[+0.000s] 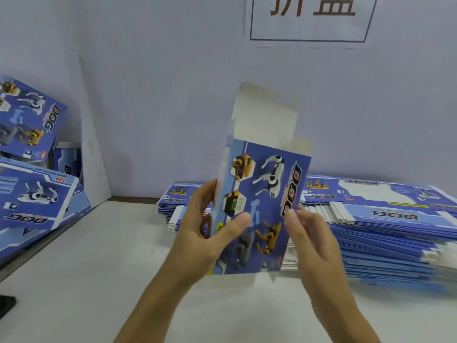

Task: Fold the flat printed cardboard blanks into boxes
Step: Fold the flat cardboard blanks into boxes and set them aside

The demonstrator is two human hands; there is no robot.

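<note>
I hold a blue printed cardboard blank (pixel 268 194) upright above the table, its white top flap standing open toward the wall. It shows robot dogs and a "DOG" logo. My left hand (pixel 210 229) grips its left edge, thumb pressed on the printed front and fingers behind. My right hand (pixel 309 233) holds the right edge, with fingertips at the logo. The blank looks partly opened into a sleeve, and white bottom flaps hang below it.
A tall stack of flat blue blanks (pixel 385 233) lies on the white table (pixel 99 268) at the right, a smaller stack (pixel 178 201) behind my left hand. Folded boxes (pixel 32 174) pile up at the left. A wall with a paper sign (pixel 311 18) stands close behind.
</note>
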